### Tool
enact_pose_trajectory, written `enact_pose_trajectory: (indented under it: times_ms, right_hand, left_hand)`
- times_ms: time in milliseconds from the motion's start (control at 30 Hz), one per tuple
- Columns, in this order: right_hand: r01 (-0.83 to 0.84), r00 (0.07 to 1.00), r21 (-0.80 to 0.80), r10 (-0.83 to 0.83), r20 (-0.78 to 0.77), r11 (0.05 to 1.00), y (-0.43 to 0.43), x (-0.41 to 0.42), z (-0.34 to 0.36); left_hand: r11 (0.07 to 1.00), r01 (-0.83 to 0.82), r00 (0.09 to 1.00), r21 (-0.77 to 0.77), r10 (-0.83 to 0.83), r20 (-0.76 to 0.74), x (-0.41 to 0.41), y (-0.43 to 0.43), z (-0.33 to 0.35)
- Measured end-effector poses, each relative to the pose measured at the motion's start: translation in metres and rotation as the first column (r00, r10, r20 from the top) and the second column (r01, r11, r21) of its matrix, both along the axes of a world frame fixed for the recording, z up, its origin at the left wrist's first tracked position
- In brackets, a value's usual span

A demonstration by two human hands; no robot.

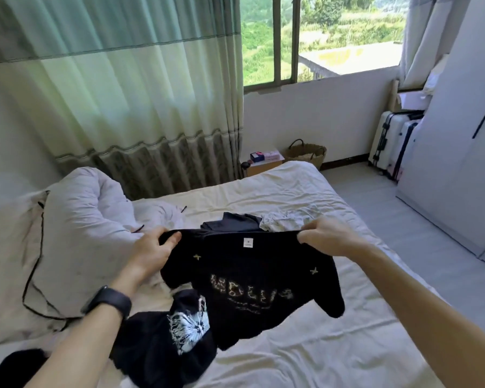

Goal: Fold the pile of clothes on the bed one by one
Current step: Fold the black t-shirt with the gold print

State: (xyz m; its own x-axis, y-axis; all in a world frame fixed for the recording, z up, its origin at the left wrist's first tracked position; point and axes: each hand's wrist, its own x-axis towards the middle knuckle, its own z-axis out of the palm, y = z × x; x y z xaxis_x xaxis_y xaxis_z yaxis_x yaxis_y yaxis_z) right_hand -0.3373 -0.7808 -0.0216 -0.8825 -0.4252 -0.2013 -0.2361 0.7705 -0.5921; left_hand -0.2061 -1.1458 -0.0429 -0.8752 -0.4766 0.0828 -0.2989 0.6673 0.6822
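Head view.
- The left hand (154, 252) and right hand (328, 238) hold up a black cotton T-shirt with pale printed lettering (249, 289) above the near middle of the white-sheeted bed (333, 354).
- The fingers (172, 238) of the left hand are curled over the shirt's left shoulder, pinching the cloth against the thumb. The right hand pinches the right shoulder the same way.
- The collar label faces the camera, both sleeves droop, and the hem hangs free.
- Under the hem, near left, lies a crumpled black garment with a white graphic print (179, 337). The hem looks to be brushing it; contact cannot be confirmed.
- Just beyond the hands sit a dark navy folded garment (231, 222) and, to its right, a crumpled light grey garment (280, 221).
- A thin black cable (34, 270) loops over the rumpled pale grey duvet (90, 214) on the left.

Risks, as judged:
- If the shirt is laid down where it hangs, the hem would likely land on the printed garment and bunch, spoiling a flat fold.
- The drooping sleeves may tuck under the body unseen.
- A slack pinch on one shoulder would let that side drop and skew the shirt.
- Swinging it left risks catching the cable.
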Motion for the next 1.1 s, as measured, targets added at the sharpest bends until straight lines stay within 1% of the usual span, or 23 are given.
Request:
enact_pose_trajectory:
  times_ms: [67,133,200,267,367,400,467,533,633,767,833,967,1033,1100]
  right_hand:
    - [0.010,0.998,-0.106,-0.004,0.064,0.994,-0.013,0.003,-0.002]
    - [0.022,0.996,-0.166,-0.007,0.088,0.986,-0.026,0.007,-0.008]
    - [-0.025,0.996,-0.194,0.040,0.074,0.981,-0.035,0.010,-0.013]
    - [-0.067,0.997,-0.172,0.074,0.033,0.983,-0.040,0.011,-0.019]
    - [-0.113,0.993,-0.071,0.110,-0.044,0.991,-0.040,0.015,-0.034]
    - [-0.114,0.992,-0.034,0.112,-0.061,0.993,-0.040,0.020,-0.041]
    - [-0.099,0.993,0.011,0.099,-0.065,0.995,-0.043,0.034,-0.055]
    - [-0.104,0.993,0.000,0.104,-0.053,0.995,-0.049,0.051,-0.068]
    - [-0.093,0.996,-0.068,0.092,-0.019,0.993,-0.058,0.077,-0.082]
    - [-0.101,0.994,-0.082,0.104,0.037,0.992,-0.061,0.105,-0.089]
    - [-0.117,0.992,-0.105,0.122,0.042,0.987,-0.057,0.115,-0.085]
    - [-0.116,0.993,-0.085,0.117,0.011,0.990,-0.040,0.129,-0.068]
    - [-0.105,0.994,-0.075,0.106,0.002,0.992,-0.028,0.133,-0.062]
    - [-0.100,0.995,-0.083,0.101,0.006,0.992,-0.015,0.139,-0.058]
  left_hand:
    - [0.999,0.014,0.998,0.036,-0.016,0.063,0.009,0.004,-0.019]
    - [1.000,0.019,0.994,-0.001,-0.019,0.111,0.017,0.010,-0.030]
    - [0.997,0.044,0.987,-0.062,-0.034,0.156,0.028,0.012,-0.038]
    - [0.990,0.093,0.977,-0.109,-0.070,0.202,0.042,0.011,-0.045]
    - [0.972,0.158,0.971,-0.173,-0.122,0.204,0.065,0.009,-0.059]
    - [0.972,0.155,0.973,-0.175,-0.119,0.198,0.072,0.008,-0.065]
    - [0.981,0.144,0.974,-0.128,-0.118,0.191,0.084,0.010,-0.078]
    - [0.979,0.172,0.968,-0.110,-0.147,0.205,0.093,0.013,-0.097]
    - [0.948,0.260,0.954,-0.181,-0.223,0.200,0.105,0.020,-0.133]
    - [0.954,0.271,0.949,-0.126,-0.244,0.198,0.118,0.032,-0.178]
    - [0.946,0.289,0.944,-0.146,-0.256,0.208,0.123,0.044,-0.194]
    - [0.932,0.313,0.938,-0.182,-0.274,0.211,0.118,0.073,-0.196]
    - [0.922,0.300,0.934,-0.243,-0.232,0.272,0.111,0.087,-0.187]
    - [0.904,0.279,0.941,-0.324,-0.190,0.281,0.105,0.099,-0.178]
